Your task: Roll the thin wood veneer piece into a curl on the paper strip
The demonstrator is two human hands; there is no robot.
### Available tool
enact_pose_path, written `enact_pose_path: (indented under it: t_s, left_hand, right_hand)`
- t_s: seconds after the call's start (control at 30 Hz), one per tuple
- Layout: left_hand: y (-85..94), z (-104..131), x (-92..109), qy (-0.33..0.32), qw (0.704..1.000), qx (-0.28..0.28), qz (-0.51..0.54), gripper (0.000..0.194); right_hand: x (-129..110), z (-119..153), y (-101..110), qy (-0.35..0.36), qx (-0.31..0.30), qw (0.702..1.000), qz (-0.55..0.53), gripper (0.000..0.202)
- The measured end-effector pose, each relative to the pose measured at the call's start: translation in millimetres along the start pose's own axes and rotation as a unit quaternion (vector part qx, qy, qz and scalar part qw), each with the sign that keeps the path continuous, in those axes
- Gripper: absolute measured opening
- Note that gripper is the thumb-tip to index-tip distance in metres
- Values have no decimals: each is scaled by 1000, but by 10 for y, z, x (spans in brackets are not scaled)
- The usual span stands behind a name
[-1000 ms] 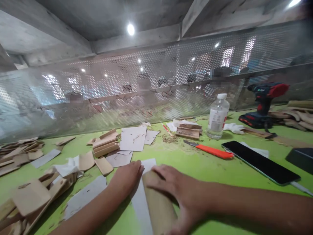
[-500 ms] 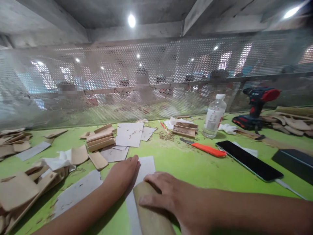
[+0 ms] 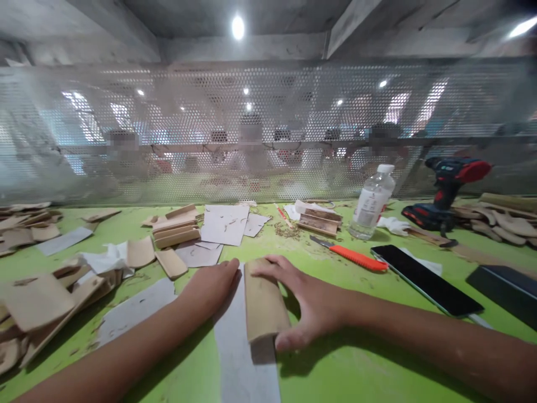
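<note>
A curved piece of bamboo lies over a long pale strip of paper on the green table. My right hand grips it, fingers across the far end and thumb at the near right corner. My left hand presses on the strip's left edge with its fingers together; its fingertips are partly hidden. Other pale sheets lie beyond my left hand, beside a stack of cut bamboo pieces.
On the right are an orange utility knife with its blade out, a phone, a water bottle and a cordless drill. Bamboo pieces crowd the left. A perforated screen stands behind the table.
My right hand has pushed the bamboo piece forward along the paper strip, and its near end now shows. My left hand stays at the strip's edge. The view has shifted slightly.
</note>
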State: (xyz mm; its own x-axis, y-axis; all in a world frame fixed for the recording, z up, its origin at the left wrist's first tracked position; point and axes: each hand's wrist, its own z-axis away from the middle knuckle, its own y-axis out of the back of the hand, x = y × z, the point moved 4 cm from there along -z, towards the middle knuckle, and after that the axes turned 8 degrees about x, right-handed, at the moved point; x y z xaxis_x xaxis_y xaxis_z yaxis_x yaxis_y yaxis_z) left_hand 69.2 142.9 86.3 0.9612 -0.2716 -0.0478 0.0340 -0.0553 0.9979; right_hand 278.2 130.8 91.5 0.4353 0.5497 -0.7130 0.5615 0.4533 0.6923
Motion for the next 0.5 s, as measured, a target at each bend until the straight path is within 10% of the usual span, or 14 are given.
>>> enact_pose_path:
  t_s: [0.27,0.5]
  left_hand:
    - [-8,1,-21,13,999,9,38,25]
    - [26,27,-69,-15,988,71,136,27]
  right_hand:
    - [-56,58,119,166,169,971,21,116]
    - [42,28,123,142,263,948,105,116]
